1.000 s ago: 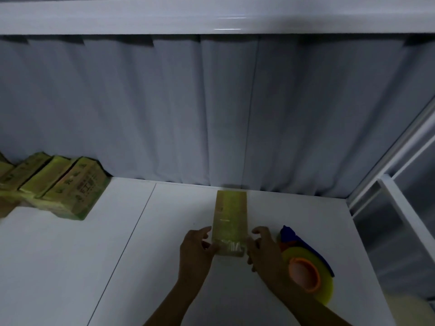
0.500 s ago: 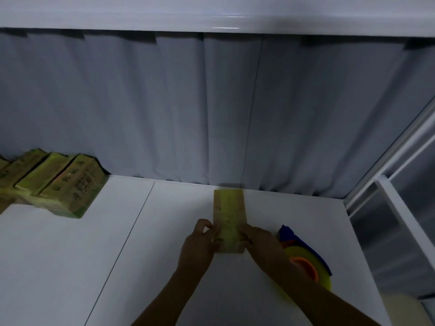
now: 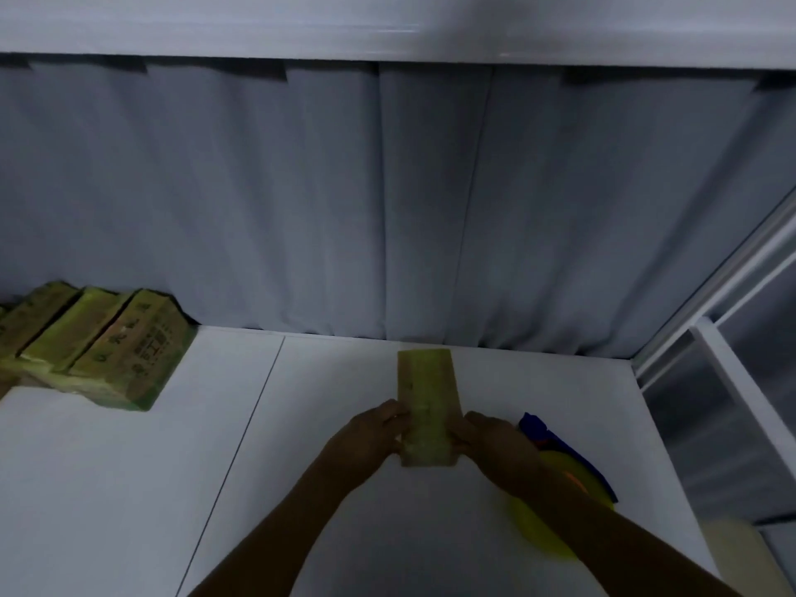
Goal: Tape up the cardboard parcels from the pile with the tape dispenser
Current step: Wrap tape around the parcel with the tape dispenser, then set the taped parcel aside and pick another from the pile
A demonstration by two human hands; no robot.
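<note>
A long narrow cardboard parcel (image 3: 426, 389) lies on the white table (image 3: 301, 489), pointing away from me. My left hand (image 3: 370, 441) grips its near left edge, fingers curled onto the top. On the opposite side my right hand (image 3: 495, 445) grips the near right edge. Clear tape shows over the parcel's near end. The tape dispenser (image 3: 560, 458), blue with a yellow roll and orange core, lies on the table just right of my right hand, partly hidden by my forearm. The pile of parcels (image 3: 86, 351) sits at the far left against the curtain.
A grey curtain (image 3: 387, 200) hangs behind the table. A white metal frame (image 3: 706, 346) borders the table's right edge. A dark seam (image 3: 241, 433) runs across the tabletop left of my hands.
Both hands have closed in from beside the parcel's near end onto its edges and now hold it. My right forearm now covers more of the tape dispenser.
</note>
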